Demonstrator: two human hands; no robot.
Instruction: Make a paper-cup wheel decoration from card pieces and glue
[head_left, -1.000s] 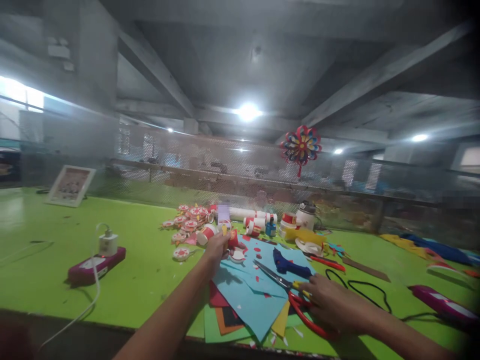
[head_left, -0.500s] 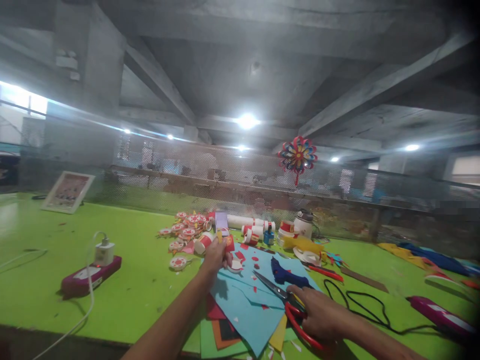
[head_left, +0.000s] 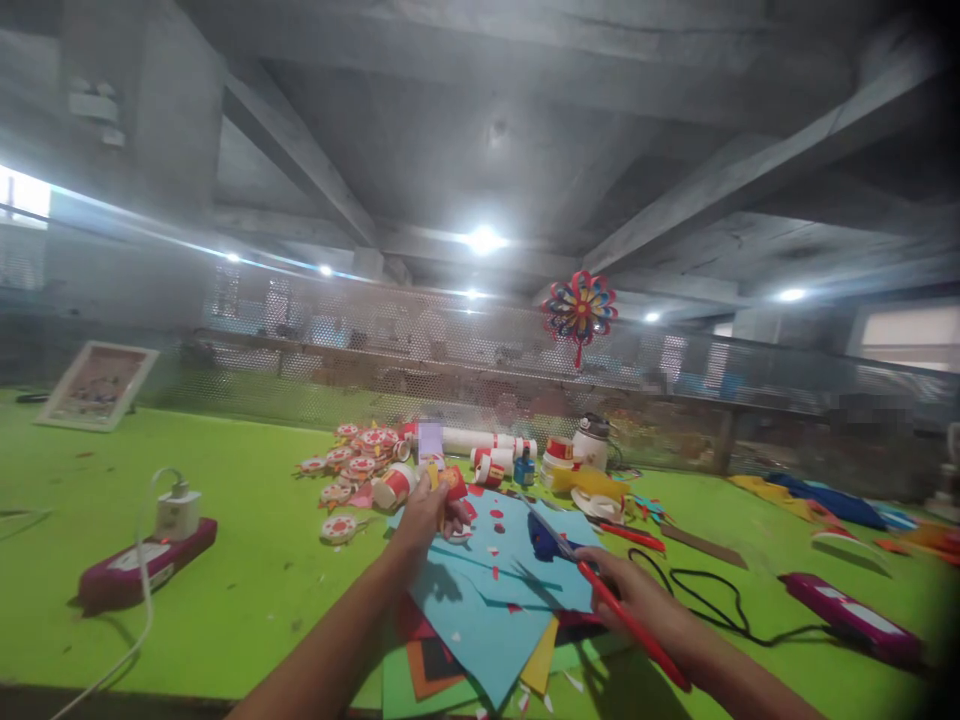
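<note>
My left hand (head_left: pixel 426 518) pinches a small red paper piece with a yellow mark (head_left: pixel 452 482) above the blue paper sheets (head_left: pixel 491 625). In my right hand (head_left: pixel 624 592) is a pair of scissors (head_left: pixel 626 622) with red handles, raised over the sheets and pointing forward and left. Behind its blades lies a blue glue gun (head_left: pixel 541 542), partly covered. Red paper scraps (head_left: pixel 497 515) are scattered on the blue sheets. Just left of my left hand lies a red and white paper cup (head_left: pixel 394 487).
Round red-and-white paper pieces (head_left: pixel 361 466) are heaped at the back left. A blue bottle (head_left: pixel 524 467) stands near white paper rolls. Purple power strips (head_left: pixel 150 570) lie left and right, with a black cable (head_left: pixel 720 610). A perforated screen (head_left: pixel 360 350) runs behind the table.
My right hand has lifted the scissors off the sheets and turned them, so their handles now show edge-on. My left hand keeps its pinch on the red paper piece. The view has shifted slightly right.
</note>
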